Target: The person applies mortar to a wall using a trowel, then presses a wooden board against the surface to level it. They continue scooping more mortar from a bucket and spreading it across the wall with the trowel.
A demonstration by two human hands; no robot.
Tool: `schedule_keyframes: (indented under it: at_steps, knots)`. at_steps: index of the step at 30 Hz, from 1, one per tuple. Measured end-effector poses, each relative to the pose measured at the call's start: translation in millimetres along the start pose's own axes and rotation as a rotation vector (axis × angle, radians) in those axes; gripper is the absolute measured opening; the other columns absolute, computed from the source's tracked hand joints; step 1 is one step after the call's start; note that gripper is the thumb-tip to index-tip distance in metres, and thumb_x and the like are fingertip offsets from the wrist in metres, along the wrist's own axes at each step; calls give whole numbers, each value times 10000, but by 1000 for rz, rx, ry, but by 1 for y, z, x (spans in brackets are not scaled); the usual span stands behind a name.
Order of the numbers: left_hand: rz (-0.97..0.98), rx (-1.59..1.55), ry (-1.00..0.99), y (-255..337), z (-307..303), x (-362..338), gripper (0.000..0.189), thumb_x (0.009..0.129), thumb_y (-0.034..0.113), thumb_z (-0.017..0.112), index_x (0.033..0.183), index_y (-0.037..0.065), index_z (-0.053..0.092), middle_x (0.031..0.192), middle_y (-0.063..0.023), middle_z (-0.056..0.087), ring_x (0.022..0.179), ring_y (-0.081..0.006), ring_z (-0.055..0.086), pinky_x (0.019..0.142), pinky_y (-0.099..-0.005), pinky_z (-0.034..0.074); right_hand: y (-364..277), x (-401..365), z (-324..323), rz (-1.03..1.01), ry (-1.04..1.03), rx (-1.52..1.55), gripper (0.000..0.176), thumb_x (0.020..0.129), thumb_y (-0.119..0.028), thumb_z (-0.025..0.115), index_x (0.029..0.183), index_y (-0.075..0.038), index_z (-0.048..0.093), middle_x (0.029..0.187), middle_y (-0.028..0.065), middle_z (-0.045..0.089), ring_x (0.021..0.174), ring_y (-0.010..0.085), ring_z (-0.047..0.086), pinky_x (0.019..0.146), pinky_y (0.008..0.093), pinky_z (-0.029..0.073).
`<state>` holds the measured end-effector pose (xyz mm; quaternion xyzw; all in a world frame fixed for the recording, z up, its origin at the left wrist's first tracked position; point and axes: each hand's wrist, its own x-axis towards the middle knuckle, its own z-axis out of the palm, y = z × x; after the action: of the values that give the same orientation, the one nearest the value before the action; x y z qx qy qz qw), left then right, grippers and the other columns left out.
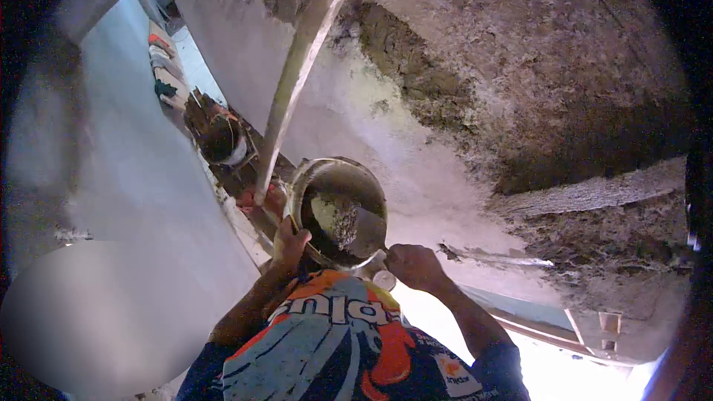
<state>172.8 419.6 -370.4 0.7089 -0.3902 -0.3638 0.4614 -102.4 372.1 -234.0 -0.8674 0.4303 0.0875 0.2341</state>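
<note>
A round bucket (301, 186) stands close in front of my chest, tilted so that its inside shows. Grey, lumpy mortar (338, 223) lies in it. My left hand (290, 243) is closed on the bucket's left rim, thumb uppermost. Against the right inner wall rests a flat grey blade, seemingly of a trowel (368, 233). By the right rim, my right hand (417, 266) is a fist around what looks like its handle; the fingers hide most of the grip.
A long pale batten (301, 74) slants from the top down beside the bucket. Beyond it stands another bucket (223, 141) amid debris. Rough, partly plastered wall (549, 52) fills the right, with a ledge (594, 191). A smooth wall (141, 178) rises at left.
</note>
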Motion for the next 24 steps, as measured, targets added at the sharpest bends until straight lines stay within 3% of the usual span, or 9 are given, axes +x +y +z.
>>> schedule_keyframes:
  at_steps: [4,7,11,13,16,18,20,21,24]
  knots:
    - [-24,175,36,-5,2,2,317,689,157,577,952,-2,502,800,-204,564,715,-352,548,627,-418,436,1,-12,-42,-141,-146,368,189,809,-220,547,843,-41,596,704,91,601,631,228,583,569,334,468]
    - [-167,-247,63,-28,3,11,345,693,114,550,1012,-8,501,827,-180,577,723,-304,560,642,-390,449,12,-10,-89,173,-658,1118,230,756,-190,598,869,8,619,584,23,536,530,94,497,484,251,421]
    - [-199,-152,-4,25,-11,1,357,697,126,558,1023,-10,499,811,-143,576,723,-249,556,628,-356,447,151,-9,-114,21,-65,607,238,790,-204,586,979,-60,594,793,79,594,610,164,547,545,297,465]
    - [-156,-3,26,40,-13,5,340,700,125,562,1007,-10,504,793,-105,571,709,-208,544,625,-330,444,176,-7,-126,277,0,977,230,807,-202,561,992,-66,584,835,88,605,647,187,569,572,321,477]
    - [-156,-166,-40,48,-17,1,320,702,127,566,987,-10,512,776,-103,576,698,-206,551,632,-335,446,123,-31,-159,515,382,748,215,847,-207,508,1006,-77,569,903,91,608,756,237,586,668,372,477]
    - [-143,-101,-27,50,-10,4,308,702,129,568,972,-10,515,762,-106,576,690,-207,556,627,-339,446,149,-20,-135,98,453,599,314,850,-195,540,1114,-26,508,804,71,581,612,167,552,524,302,462]
    - [-124,-41,-12,52,-4,7,297,701,132,570,956,-11,518,747,-109,576,683,-209,560,623,-342,447,122,21,-116,288,246,71,195,838,-168,530,1006,-86,587,906,65,598,778,208,568,651,295,452]
    - [-102,28,1,53,-3,8,293,697,137,574,940,-15,516,732,-119,572,681,-222,565,615,-347,446,165,31,-83,-296,429,-539,173,843,-191,523,981,-107,585,927,70,601,832,218,559,696,298,442]
    - [-85,153,22,39,1,9,289,687,150,580,909,-21,508,719,-138,565,685,-246,570,610,-353,445,200,56,-75,16,316,-448,205,840,-232,508,976,-96,580,981,122,584,808,296,573,711,391,466]
